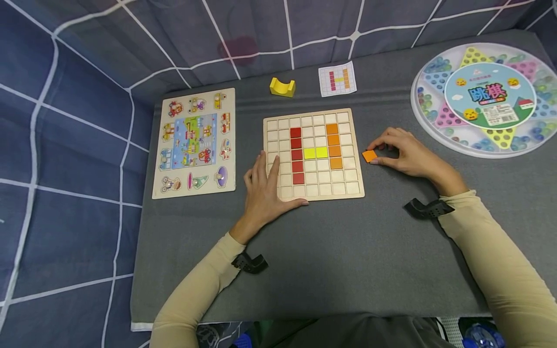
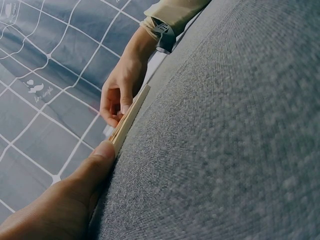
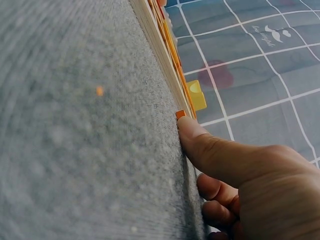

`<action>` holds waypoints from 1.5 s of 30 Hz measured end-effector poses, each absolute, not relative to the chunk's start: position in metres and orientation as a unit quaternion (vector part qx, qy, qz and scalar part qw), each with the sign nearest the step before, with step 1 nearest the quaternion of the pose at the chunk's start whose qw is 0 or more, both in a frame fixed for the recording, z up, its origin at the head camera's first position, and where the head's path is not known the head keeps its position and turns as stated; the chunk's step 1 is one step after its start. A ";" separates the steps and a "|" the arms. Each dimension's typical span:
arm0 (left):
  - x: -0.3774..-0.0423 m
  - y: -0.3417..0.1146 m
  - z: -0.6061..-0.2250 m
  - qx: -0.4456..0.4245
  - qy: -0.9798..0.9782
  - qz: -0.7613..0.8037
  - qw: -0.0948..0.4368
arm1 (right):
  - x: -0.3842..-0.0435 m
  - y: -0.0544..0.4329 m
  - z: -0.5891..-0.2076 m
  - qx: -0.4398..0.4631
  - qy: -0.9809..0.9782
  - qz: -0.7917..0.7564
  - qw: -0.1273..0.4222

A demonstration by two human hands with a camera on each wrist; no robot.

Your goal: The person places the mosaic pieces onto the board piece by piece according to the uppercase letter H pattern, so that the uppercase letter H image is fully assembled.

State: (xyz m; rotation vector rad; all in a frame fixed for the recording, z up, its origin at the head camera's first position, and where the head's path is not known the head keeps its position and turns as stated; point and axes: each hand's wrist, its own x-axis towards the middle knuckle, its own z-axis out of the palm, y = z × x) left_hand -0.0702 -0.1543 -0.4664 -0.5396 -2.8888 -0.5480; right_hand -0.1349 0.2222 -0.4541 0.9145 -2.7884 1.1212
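Note:
In the head view a wooden grid board (image 1: 313,189) lies on the grey table. It carries a column of red tiles (image 1: 297,154), two yellow-green tiles (image 1: 315,153) and a column of orange tiles (image 1: 334,146). My left hand (image 1: 262,195) rests at the board's lower left corner, fingers extended over its left side and thumb along the near edge. Just off the board's right edge, my right hand (image 1: 406,153) pinches a loose orange square tile (image 1: 369,156) between thumb and finger. The right wrist view shows the thumb (image 3: 210,150) against this tile (image 3: 180,115).
Behind the board lie a pattern card (image 1: 337,79) with a coloured H shape and a yellow curved block (image 1: 282,87). To the left is a wooden picture puzzle (image 1: 196,188); a round Chinese checkers box (image 1: 487,99) sits at the right. A checked cloth (image 1: 261,29) hangs behind.

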 end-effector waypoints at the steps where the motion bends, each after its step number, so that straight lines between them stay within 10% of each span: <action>1: -0.070 -0.154 -0.466 -0.180 -0.964 -0.183 0.075 | -0.135 0.222 -0.454 0.291 -0.888 0.356 0.000; 45: -0.070 -0.154 -0.466 -0.176 -0.967 -0.170 0.070 | -0.108 0.151 -0.447 0.343 -0.869 0.355 0.016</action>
